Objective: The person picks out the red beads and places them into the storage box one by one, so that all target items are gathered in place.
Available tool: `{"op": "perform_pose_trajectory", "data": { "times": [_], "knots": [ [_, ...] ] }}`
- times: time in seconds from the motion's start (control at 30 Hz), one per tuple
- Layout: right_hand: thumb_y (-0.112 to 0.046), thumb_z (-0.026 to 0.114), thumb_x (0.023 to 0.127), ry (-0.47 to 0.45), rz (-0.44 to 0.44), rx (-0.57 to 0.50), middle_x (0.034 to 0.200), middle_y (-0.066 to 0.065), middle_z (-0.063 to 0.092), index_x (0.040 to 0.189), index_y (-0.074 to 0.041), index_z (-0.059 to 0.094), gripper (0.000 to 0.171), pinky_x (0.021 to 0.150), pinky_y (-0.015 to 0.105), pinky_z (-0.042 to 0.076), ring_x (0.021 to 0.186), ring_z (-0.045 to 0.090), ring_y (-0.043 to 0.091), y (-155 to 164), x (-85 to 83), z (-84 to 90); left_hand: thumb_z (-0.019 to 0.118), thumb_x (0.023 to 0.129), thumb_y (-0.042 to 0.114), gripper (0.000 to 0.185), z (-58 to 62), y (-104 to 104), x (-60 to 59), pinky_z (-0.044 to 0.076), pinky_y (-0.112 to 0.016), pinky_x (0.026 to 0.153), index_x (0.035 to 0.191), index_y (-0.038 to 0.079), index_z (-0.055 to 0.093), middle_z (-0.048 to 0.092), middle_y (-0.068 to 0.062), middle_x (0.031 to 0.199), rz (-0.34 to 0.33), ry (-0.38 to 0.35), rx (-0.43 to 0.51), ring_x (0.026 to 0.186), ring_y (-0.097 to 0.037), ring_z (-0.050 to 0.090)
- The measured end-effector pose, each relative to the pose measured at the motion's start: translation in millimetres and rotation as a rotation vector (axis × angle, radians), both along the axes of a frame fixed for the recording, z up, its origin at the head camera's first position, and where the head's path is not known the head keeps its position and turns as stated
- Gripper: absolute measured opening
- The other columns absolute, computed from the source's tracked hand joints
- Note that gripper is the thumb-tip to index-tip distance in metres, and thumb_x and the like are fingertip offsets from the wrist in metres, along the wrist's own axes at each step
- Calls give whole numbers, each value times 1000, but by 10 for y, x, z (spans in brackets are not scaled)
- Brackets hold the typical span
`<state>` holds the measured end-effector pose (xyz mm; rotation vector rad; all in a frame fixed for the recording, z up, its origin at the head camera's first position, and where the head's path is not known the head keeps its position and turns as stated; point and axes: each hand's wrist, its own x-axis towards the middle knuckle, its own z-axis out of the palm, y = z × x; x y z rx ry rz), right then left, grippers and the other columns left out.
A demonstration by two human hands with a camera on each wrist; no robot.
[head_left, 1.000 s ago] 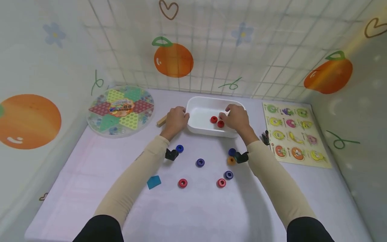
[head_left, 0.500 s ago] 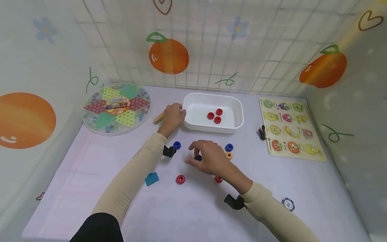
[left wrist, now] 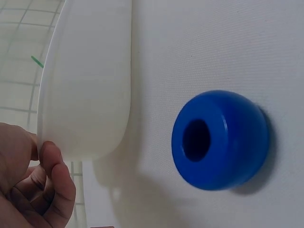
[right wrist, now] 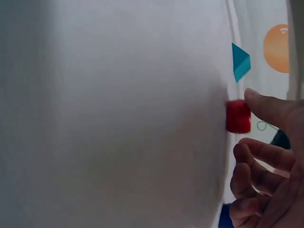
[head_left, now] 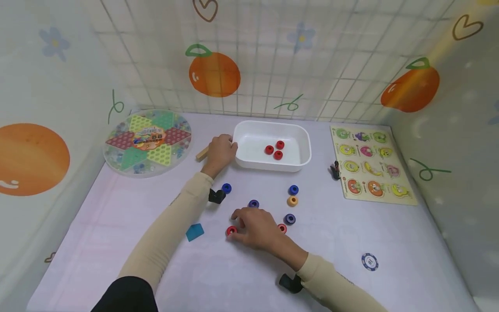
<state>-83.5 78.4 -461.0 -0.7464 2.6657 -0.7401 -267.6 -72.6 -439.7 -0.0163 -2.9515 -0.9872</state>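
Note:
At the left end of a white plastic tub, my left hand pinches the rim between thumb and fingers, as the left wrist view also shows. Three red beads lie inside the tub. My right hand is low over the table beside another red bead. In the right wrist view, thumb and fingers are spread around this red bead, with a gap on the finger side. A purple-blue bead lies just beyond the right hand, and a red bead is partly hidden behind it.
Near the left wrist lie a blue bead and a teal block. A blue bead, an orange bead and a dark blue bead stand right of centre. Around them are a round game board, fruit board and chip.
My right hand let a third red bead drop in the tub, then came back toward me, passing over the purple-blue bead to the red one. The left hand stays on the rim.

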Motion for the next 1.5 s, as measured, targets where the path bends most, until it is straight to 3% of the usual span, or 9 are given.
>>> {"op": "perform_pose_trajectory", "data": {
  "times": [0.3,0.5,0.8,0.97,1.2,1.5],
  "knots": [
    [-39,83,86,18,26,-11,79,-14,61,104,-19,73,29,66,24,46,73,54,4,-32,33,-28,59,102,21,35,-7,-15,-19,50,-46,91,124,-5,68,72,-19,108,-13,5,0,98,-32,63],
    [-38,83,86,70,-55,-57,77,-11,60,101,-18,73,27,66,28,46,72,54,8,87,-135,199,59,102,21,34,-6,-15,3,50,-46,91,123,-4,69,72,-19,110,-4,-4,5,100,-34,63],
    [-34,82,87,208,-213,-96,79,-4,65,101,-15,74,25,64,33,46,70,55,16,452,-747,694,60,102,23,36,-22,-31,16,50,-46,92,124,-3,68,71,-19,113,0,-12,-3,103,-34,63],
    [-33,81,89,239,-290,-89,81,2,67,104,-9,73,29,66,36,44,73,57,21,667,-1156,800,61,101,21,33,-22,-29,12,50,-47,91,121,-4,70,73,-18,109,-15,19,5,101,-34,63],
    [-31,77,92,168,-354,-87,88,9,69,110,-5,72,32,66,37,46,80,60,26,750,-1694,701,62,101,21,33,-5,-37,5,52,-42,84,122,-3,70,73,-17,106,18,13,-7,93,-30,64],
    [-34,72,93,76,-411,3,96,12,68,112,-6,69,34,72,41,48,85,60,30,752,-2154,412,63,100,19,30,-26,-8,48,51,-32,67,118,-4,71,72,-13,91,5,27,-11,77,-23,62]
  ]
}}
